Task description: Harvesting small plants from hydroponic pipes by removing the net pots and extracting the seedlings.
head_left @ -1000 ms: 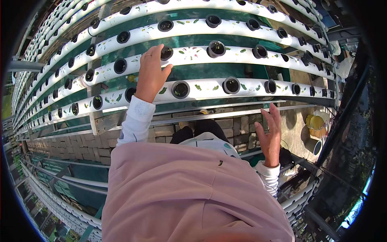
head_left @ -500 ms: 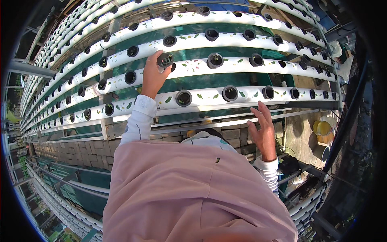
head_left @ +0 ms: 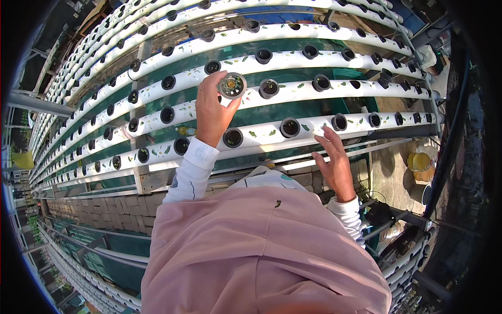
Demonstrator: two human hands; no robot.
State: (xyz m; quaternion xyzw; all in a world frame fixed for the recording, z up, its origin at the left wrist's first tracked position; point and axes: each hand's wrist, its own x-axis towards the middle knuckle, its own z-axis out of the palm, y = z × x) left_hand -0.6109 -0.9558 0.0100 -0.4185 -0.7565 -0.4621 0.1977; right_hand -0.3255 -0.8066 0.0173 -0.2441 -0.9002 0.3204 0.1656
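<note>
My left hand [head_left: 213,115] pinches a small round net pot [head_left: 232,86] by its rim, its mouth turned up with bits of green inside. The pot hangs over the second-nearest white pipe [head_left: 293,92], between a seated black pot [head_left: 269,88] and my fingers. My right hand [head_left: 337,165] holds nothing; its fingers are spread and slightly bent just in front of the nearest white pipe [head_left: 261,137], close to a black pot [head_left: 339,122] seated there. Green leaf scraps are scattered along both pipes.
More white pipes [head_left: 293,34] with black pots run in rows farther off, over green sheeting [head_left: 293,111]. A metal rail [head_left: 366,149] crosses in front of me. Brick paving [head_left: 120,212] lies below, and yellow containers [head_left: 418,162] stand at the right.
My left hand has raised the net pot from the second-nearest pipe and moved right, tipping its mouth into view. The right hand stays open, shifted slightly left.
</note>
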